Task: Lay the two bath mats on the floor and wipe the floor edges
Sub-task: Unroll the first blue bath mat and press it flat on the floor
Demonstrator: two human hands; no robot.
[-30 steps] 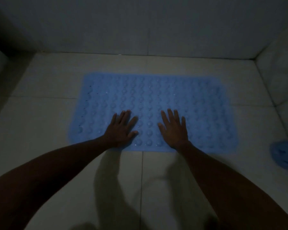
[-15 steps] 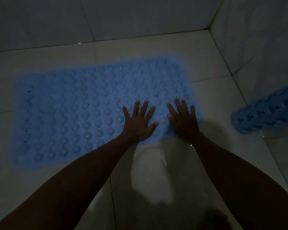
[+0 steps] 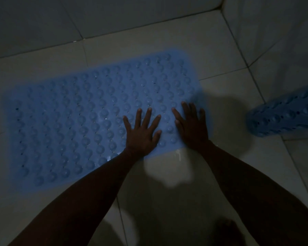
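A blue bath mat (image 3: 75,121) with rows of round bumps lies flat on the pale tiled floor (image 3: 167,201), running from lower left to upper right. My left hand (image 3: 142,132) presses flat on the mat near its front right part, fingers spread. My right hand (image 3: 192,126) lies flat on the mat's right end, fingers straight. A second blue mat (image 3: 283,116) lies rolled up at the right edge of the view, beside the wall.
Tiled walls (image 3: 114,16) meet the floor behind the mat and on the right, forming a corner at the upper right. A small wet patch (image 3: 179,154) shines on the floor just in front of the mat. The room is dim.
Both hands have slid from the middle of the mat toward its right end, staying flat. The view has swung right, bringing the rolled mat further into sight.
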